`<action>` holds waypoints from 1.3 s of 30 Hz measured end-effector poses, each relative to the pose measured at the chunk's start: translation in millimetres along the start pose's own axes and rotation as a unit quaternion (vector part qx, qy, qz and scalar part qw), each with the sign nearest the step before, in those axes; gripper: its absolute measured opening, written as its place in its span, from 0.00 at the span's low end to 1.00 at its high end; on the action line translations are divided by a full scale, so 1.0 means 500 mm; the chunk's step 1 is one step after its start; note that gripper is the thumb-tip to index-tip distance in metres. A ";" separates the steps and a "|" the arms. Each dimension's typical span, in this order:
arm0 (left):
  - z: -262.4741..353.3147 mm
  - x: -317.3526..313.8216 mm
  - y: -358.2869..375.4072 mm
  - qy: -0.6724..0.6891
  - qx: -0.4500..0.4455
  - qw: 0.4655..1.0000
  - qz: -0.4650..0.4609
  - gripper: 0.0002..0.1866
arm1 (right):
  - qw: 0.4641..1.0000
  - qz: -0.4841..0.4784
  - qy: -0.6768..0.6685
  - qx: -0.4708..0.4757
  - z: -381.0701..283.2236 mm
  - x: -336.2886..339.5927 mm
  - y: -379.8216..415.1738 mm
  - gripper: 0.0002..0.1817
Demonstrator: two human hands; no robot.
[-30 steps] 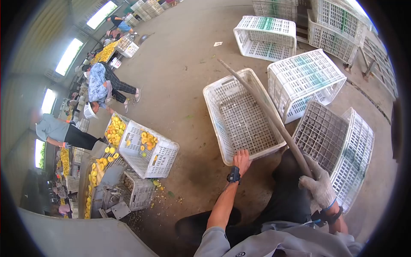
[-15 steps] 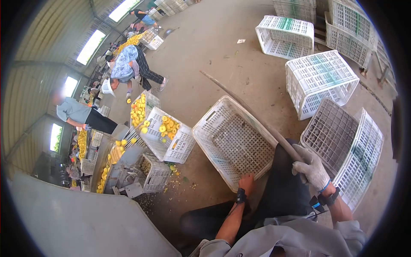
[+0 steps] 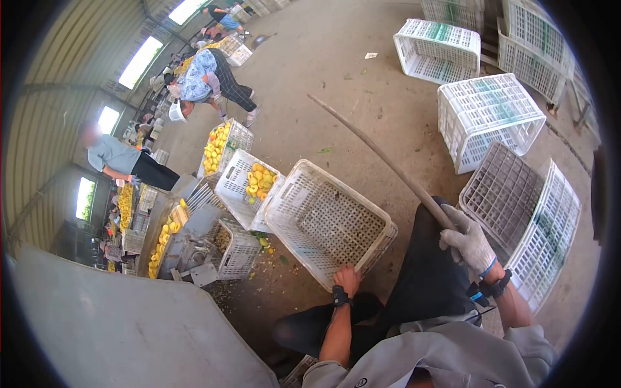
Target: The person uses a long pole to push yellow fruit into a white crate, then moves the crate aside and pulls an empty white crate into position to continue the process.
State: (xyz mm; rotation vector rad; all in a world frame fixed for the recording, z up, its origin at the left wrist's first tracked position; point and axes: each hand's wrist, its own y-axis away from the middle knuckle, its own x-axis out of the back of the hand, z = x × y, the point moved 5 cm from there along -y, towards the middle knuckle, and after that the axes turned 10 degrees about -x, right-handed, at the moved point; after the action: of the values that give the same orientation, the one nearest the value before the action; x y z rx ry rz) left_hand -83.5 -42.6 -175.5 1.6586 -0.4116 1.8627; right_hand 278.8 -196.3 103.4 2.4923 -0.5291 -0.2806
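A white plastic crate [image 3: 310,249], tilted toward me and with nothing in its basket, stands in front of my legs. Bare, my left hand [image 3: 347,279] has its fingers closed over the crate's near rim. My right hand [image 3: 467,242], in a pale knitted glove, is wrapped round the lower end of a long wooden stick [image 3: 381,157]. That stick slants up and away over the floor, to the right of the crate. Against the crate's left side is another white crate [image 3: 226,191] partly filled with yellow fruit [image 3: 260,180].
A machine [image 3: 187,249] with yellow fruit on it stands at left, behind a grey metal panel [image 3: 129,323]. Several crates [image 3: 491,119] lie on the right. One person [image 3: 200,84] bends over a fruit-filled crate [image 3: 240,139]; another person [image 3: 116,161] stands by the machine.
My left hand has moved the crate left, up against the fruit crate. The stick stays in my right hand, its far end now apart from the crate. The bending person's hand has lowered toward the fruit.
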 end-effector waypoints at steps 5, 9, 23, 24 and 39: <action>-0.065 0.039 0.010 -0.054 0.068 0.996 0.030 0.18 | 1.000 0.005 0.022 0.005 -0.007 0.001 0.002 0.37; -0.078 0.029 0.010 -0.078 0.062 0.994 0.039 0.20 | 0.999 0.005 0.047 0.017 -0.021 -0.003 0.005 0.36; -0.030 0.114 -0.041 -0.022 0.091 0.990 0.109 0.27 | 0.997 -0.055 0.048 0.016 -0.014 0.008 -0.005 0.37; -0.029 0.141 -0.058 0.000 0.095 0.988 0.119 0.27 | 0.997 -0.055 0.050 0.016 -0.015 0.008 -0.004 0.37; -0.070 0.346 -0.134 0.019 -0.057 0.998 0.004 0.17 | 0.992 -0.029 0.120 0.025 -0.037 0.016 -0.012 0.38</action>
State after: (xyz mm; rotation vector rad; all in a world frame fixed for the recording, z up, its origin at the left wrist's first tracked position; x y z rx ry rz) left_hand -75.5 69.8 -24.1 1.5454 -0.4996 1.8378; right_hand 293.6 -186.4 114.3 2.5476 -0.3685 0.0131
